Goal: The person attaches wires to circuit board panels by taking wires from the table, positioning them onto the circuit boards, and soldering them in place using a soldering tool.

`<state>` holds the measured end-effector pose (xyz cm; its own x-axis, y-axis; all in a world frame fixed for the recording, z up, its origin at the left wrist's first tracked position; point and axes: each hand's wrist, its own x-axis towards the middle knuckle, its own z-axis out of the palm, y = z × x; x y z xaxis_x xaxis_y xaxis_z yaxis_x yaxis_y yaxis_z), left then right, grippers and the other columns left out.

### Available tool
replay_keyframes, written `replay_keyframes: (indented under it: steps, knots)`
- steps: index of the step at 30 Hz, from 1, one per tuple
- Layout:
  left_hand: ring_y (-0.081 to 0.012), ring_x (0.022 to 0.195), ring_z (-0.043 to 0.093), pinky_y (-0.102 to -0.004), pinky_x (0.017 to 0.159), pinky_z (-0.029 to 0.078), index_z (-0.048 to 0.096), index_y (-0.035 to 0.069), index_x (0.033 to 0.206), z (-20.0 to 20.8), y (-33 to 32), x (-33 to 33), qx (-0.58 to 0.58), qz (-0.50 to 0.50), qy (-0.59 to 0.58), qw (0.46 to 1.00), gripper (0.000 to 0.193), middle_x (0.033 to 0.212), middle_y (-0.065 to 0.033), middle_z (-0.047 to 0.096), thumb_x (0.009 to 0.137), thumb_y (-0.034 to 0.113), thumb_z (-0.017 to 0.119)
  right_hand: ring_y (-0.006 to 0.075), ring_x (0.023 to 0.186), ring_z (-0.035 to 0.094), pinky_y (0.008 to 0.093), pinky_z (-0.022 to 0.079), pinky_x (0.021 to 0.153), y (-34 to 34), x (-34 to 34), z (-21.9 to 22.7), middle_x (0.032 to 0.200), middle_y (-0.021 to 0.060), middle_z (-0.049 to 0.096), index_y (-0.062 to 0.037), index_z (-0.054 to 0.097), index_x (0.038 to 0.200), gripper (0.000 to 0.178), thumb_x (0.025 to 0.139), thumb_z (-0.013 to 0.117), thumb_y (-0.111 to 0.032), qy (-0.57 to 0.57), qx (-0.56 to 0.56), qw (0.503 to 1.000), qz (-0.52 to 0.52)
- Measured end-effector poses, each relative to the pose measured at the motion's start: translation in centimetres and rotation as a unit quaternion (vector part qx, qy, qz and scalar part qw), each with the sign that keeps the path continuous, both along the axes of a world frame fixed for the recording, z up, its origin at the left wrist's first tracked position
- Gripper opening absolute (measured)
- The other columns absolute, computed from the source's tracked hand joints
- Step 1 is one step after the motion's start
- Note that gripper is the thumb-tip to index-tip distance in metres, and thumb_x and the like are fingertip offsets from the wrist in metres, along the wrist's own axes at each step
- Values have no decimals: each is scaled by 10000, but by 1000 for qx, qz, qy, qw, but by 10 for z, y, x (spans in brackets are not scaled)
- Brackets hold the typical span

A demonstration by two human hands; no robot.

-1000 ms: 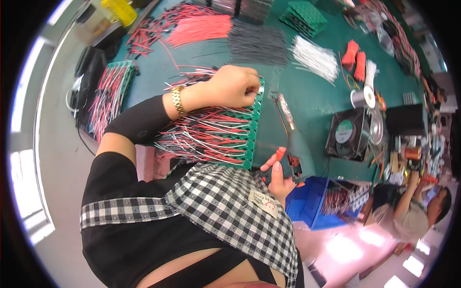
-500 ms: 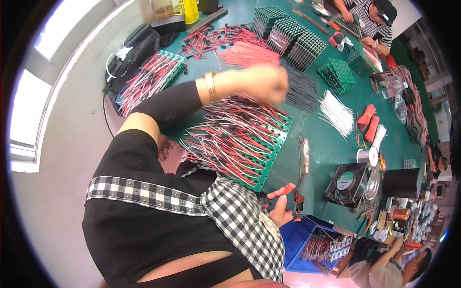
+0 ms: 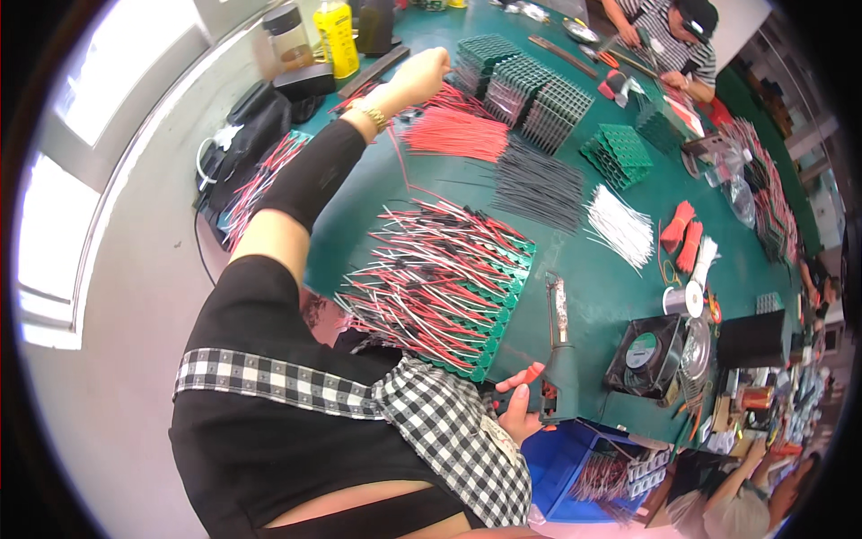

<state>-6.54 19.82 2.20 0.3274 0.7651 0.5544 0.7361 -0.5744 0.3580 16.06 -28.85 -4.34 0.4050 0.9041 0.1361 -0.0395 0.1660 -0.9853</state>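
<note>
My left hand (image 3: 424, 75) is stretched far forward over a loose pile of red wires with black ends (image 3: 460, 99). Its fingers are curled together, and whatever is in them is hidden. At the table's near edge my right hand (image 3: 519, 411) is wrapped about the handle of a dark soldering gun (image 3: 558, 373), whose long tip points away from me. Left of the gun lies a green holder board (image 3: 492, 352), densely covered with red, white and black wires (image 3: 422, 287). Beyond it are bundles of straight red wires (image 3: 456, 133), dark grey wires (image 3: 540, 182) and white wires (image 3: 620, 226).
Green and clear grid blocks (image 3: 525, 90) stand at the back. A fan (image 3: 642, 352) and a solder spool (image 3: 682, 299) are to the right. A blue bin (image 3: 552, 458) sits below the table edge. A yellow bottle (image 3: 336, 38) stands far left. A co-worker (image 3: 669, 45) works across the table.
My left hand has swung from above the wire-covered board forward and left to the loose red pile. The right hand stays at the soldering gun. The view has shifted slightly.
</note>
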Motion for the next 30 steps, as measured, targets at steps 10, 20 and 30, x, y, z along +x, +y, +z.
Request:
replay_keyframes:
  steps: [10,20,30]
  knots:
    - [-166,644,503,-276,586,430,542,8,857,35,-212,86,-150,-330,-21,932,82,748,-75,514,828,63,595,137,725,547,285,464,679,8,-6,14,878,85,533,-32,431,1293,436,861,475,1,3,13,1000,19]
    - [-182,624,542,-281,557,449,601,25,795,-30,-231,97,-142,-357,10,923,79,781,-64,533,753,43,665,160,710,539,313,457,656,1,-10,19,863,100,537,-1,432,1260,468,809,539,-63,12,-7,1000,3]
    - [-208,608,562,-304,541,463,601,41,696,-27,-237,98,-184,-315,-8,931,64,727,-51,545,689,66,659,162,710,529,289,448,662,-7,-14,16,866,93,530,-7,474,1116,343,797,563,-97,34,-62,997,39]
